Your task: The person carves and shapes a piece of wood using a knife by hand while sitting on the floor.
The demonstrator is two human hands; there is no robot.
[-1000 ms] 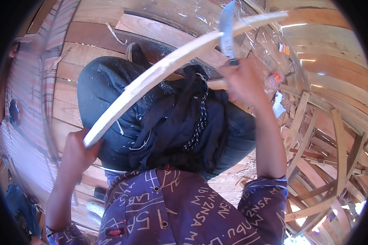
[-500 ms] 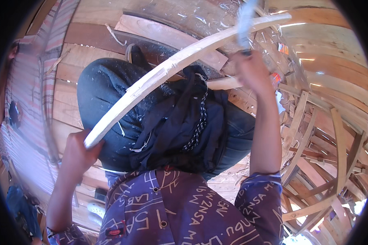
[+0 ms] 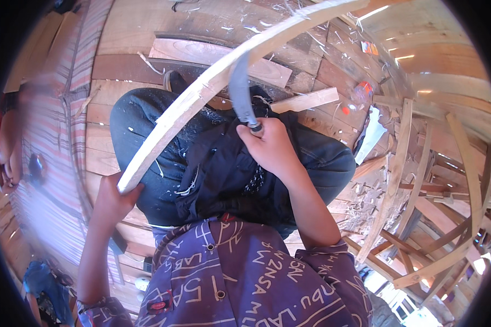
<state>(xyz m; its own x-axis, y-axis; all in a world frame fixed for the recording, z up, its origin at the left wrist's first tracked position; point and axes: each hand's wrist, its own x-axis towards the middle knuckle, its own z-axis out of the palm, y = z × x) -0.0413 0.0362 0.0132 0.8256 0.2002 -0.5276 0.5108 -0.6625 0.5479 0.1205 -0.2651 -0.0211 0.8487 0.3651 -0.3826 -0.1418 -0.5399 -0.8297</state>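
Observation:
A long, curved strip of pale wood slants across my lap, from the lower left up to the top right. Around its near end my left hand is closed, beside my left knee. In my right hand is the handle of a curved-blade knife; the fist covers most of the handle. The blade points away from me, and its tip meets or overlaps the strip's right edge. Under both lies dark cloth over my legs, dotted with wood shavings.
Boards and a short wood piece lie on the plank floor among shavings. Curved wooden strips are heaped at the right. A striped cloth spreads at the left, with another person's hand at its edge.
My right hand has come down and left with the knife, from near the strip's far end to its middle. The strip's far end has shifted up and left.

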